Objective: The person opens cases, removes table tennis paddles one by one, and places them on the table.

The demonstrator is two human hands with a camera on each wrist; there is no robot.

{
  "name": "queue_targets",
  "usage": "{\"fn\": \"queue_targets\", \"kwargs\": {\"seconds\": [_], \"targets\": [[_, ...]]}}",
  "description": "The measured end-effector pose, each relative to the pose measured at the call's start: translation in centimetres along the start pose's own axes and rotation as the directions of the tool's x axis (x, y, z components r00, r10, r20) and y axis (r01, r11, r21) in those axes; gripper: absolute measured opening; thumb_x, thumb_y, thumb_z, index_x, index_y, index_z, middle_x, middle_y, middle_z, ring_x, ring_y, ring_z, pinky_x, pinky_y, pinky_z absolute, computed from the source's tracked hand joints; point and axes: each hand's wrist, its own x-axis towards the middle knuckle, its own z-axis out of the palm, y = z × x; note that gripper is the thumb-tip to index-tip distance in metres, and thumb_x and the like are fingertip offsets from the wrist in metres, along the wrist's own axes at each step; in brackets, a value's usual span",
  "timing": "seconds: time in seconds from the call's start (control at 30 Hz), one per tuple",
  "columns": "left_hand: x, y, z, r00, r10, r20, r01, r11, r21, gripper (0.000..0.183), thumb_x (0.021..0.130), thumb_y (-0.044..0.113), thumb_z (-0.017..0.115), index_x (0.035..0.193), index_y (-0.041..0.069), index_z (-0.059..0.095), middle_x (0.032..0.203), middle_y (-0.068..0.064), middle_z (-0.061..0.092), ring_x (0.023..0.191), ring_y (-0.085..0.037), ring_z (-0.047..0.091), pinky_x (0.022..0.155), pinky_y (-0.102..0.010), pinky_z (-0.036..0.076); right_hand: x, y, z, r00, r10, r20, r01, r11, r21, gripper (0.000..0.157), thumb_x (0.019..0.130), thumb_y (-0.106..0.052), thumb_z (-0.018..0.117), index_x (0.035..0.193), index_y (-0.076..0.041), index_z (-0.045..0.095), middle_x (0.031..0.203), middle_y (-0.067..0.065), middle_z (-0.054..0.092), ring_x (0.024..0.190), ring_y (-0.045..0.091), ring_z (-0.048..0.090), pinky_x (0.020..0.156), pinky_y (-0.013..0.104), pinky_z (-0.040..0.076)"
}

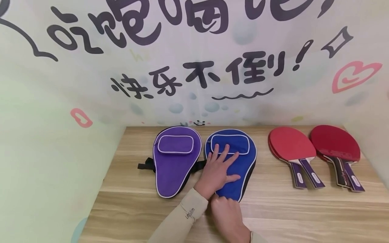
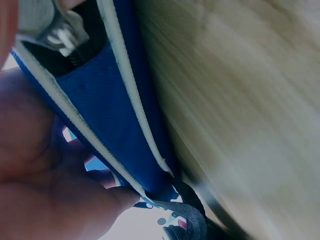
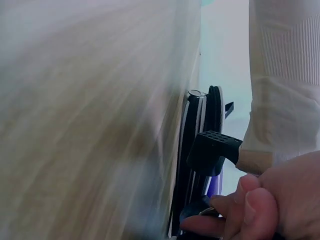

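A blue padded table tennis bat case [image 1: 241, 168] with white piping and a small zip pocket lies on the table, narrow end towards me. My left hand [image 1: 215, 172] rests on its front with the fingers spread and straight, fingertips over the pocket. At the narrow end my right hand [image 1: 227, 213] is curled and pinches the zipper pull [image 2: 65, 40]. The left wrist view shows the zip parted there, with a dark gap between the white edges. Metal shows between the fingers of my right hand in the right wrist view.
Left of the blue case lies a purple bat case [image 1: 174, 168] with a black strap [image 1: 146, 164]. To the right are two pairs of stacked red bats, one pair [image 1: 291, 143] nearer and another [image 1: 335, 143] at the far right. A printed wall [image 1: 170, 111] stands behind the wooden table [image 1: 127, 202].
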Motion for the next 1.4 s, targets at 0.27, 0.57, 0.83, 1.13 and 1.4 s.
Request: {"fn": "queue_targets", "kwargs": {"seconds": [0.27,0.57,0.83,1.13,1.4], "targets": [[0.1,0.1,-0.3,1.0,0.003,0.006,-0.003,1.0,-0.027,0.081,0.092,0.071,0.053,0.161,0.04,0.025,0.174,-0.003,0.011,0.16,-0.04,0.003,0.124,-0.06,0.026,0.8,0.0,-0.5,0.992,0.114,0.044,-0.118,0.989,0.085,0.02,0.076,-0.01,0.077,0.063,-0.011,0.061,0.053,0.006,0.061,0.044,0.025,0.057,0.041,0.041,0.045],[-0.3,-0.3,-0.2,1.0,-0.013,0.029,0.015,0.996,-0.082,0.081,0.092,0.071,0.053,0.161,0.042,0.024,0.174,-0.001,0.008,0.16,-0.04,-0.001,0.125,-0.061,0.023,0.5,2.4,-1.5,0.979,0.037,0.2,-0.113,0.917,0.382,0.029,0.094,-0.026,0.071,0.067,-0.016,0.068,0.053,-0.007,0.059,0.047,0.007,0.054,0.045,0.027,0.042],[-1.7,0.4,-0.2,0.999,0.028,-0.044,-0.03,0.999,-0.036,0.067,0.098,0.062,0.052,0.159,0.043,0.031,0.173,-0.004,0.019,0.159,-0.045,0.011,0.122,-0.061,0.031,1.5,10.5,-3.3,0.887,0.261,0.38,-0.45,0.667,0.593,0.026,0.101,-0.028,0.064,0.085,-0.01,0.073,0.057,-0.003,0.058,0.048,0.007,0.052,0.049,0.023,0.043],[-3.9,4.5,0.2,0.998,-0.063,-0.009,0.063,0.997,-0.033,0.081,0.093,0.068,0.058,0.161,0.038,0.026,0.17,-0.012,0.024,0.151,-0.058,0.02,0.119,-0.068,0.029,2.5,15.5,-1.4,0.76,0.306,0.573,-0.65,0.336,0.682,0.051,0.105,-0.014,0.05,0.149,0.008,0.037,0.09,0.01,0.07,0.055,0.009,0.058,0.044,0.026,0.044],[-4.2,5.4,1.5,0.993,-0.093,-0.07,0.094,0.995,0.013,0.094,0.084,0.06,0.072,0.161,0.032,0.028,0.17,-0.016,0.024,0.151,-0.06,0.019,0.117,-0.072,0.028,3.0,15.1,0.8,0.803,0.358,0.476,-0.595,0.514,0.618,0.064,0.096,-0.01,0.059,0.15,0.01,0.032,0.082,0.01,0.068,0.056,0.011,0.058,0.051,0.027,0.047]]}}
